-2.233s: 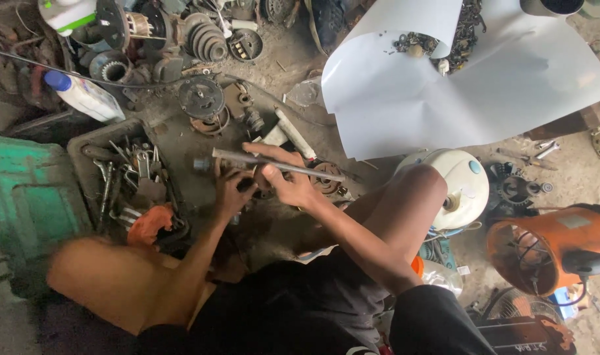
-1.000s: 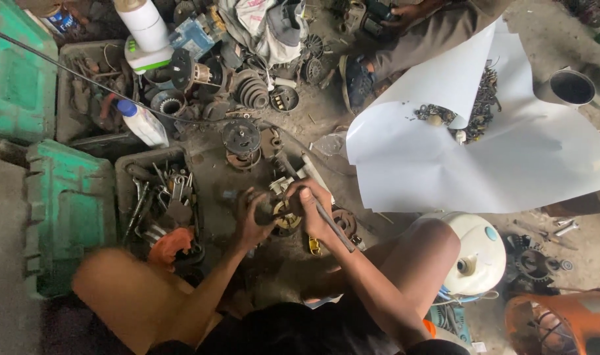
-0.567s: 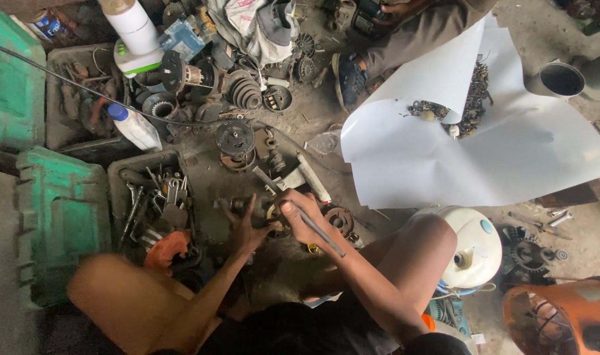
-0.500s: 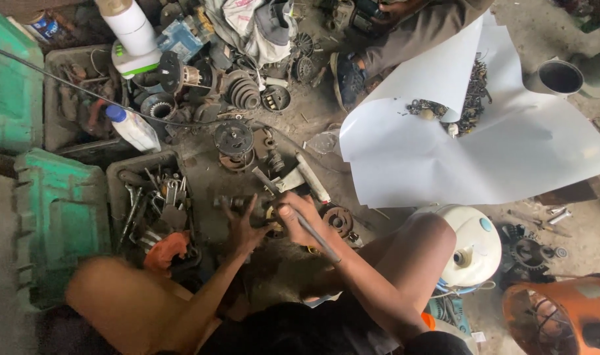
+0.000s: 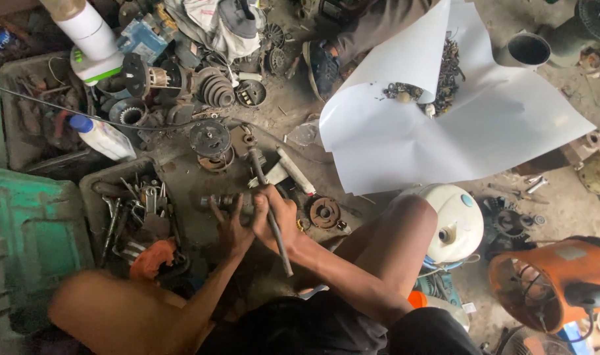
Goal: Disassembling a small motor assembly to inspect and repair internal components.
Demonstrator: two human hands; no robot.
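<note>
I have two hands at work on the floor (image 5: 563, 204), both just below the round pulley part (image 5: 210, 138) that I take as my landmark. My left hand (image 5: 232, 227) is closed around one short dark metal shaft piece (image 5: 221, 200), which lies flat on the ground below the pulley. My right hand (image 5: 277, 220) is wrapped around one long grey rod (image 5: 268, 213); it runs slantwise from beside the pulley, under my fingers, and ends nearer my knee. Left of the pulley sits one grey tray of wrenches (image 5: 139, 210), too many and too tangled to count, with one orange tool (image 5: 152, 258) at its near edge. Further left are two green cases (image 5: 30, 230). Above and left of the pulley stand two white bottles (image 5: 89, 36). Right of it spreads one big white sheet (image 5: 444, 131) carrying two dark heaps of small scrap. One white jug (image 5: 457, 220) and one orange fan (image 5: 556, 283) lie far to the right. Open floor is scarce: only a narrow strip between the pulley and the sheet's edge.
</note>
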